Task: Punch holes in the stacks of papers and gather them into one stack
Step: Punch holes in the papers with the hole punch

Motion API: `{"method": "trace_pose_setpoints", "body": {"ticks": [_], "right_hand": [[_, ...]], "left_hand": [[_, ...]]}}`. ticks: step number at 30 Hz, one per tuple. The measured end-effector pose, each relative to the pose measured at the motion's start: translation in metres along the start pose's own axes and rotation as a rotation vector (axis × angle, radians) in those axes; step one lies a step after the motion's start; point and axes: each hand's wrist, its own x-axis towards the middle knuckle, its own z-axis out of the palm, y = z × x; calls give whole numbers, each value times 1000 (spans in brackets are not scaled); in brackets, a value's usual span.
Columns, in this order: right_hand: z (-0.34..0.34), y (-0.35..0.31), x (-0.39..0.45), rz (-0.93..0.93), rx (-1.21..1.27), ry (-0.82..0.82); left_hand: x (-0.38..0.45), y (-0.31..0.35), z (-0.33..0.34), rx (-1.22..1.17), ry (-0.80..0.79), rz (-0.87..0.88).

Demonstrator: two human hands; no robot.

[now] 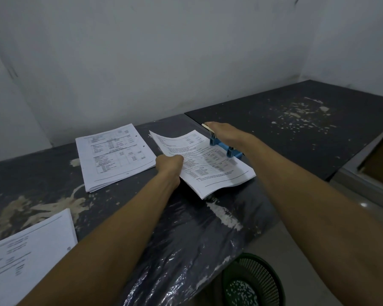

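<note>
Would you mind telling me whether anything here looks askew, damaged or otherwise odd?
The stack in the blue hole punch lies skewed, and its far-left corner curls up where the left hand grips it. The table's dark covering is worn through in pale patches.

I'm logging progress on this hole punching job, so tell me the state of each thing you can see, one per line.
Blue hole punch: on the table, pressed down under the right hand.
Middle stack: edge in the punch, held by the left hand, top sheets curling up.
Far stack: lying flat, holes already along its right edge.
Near stack: lying flat, holes not clear.
Green basket: on the floor, white flecks inside.
</note>
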Motion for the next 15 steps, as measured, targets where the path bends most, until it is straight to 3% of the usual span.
{"method": "trace_pose_setpoints", "body": {"ticks": [15], "right_hand": [[3, 5, 6, 7, 3, 3]], "left_hand": [[2, -14, 0, -12, -32, 6]]}}
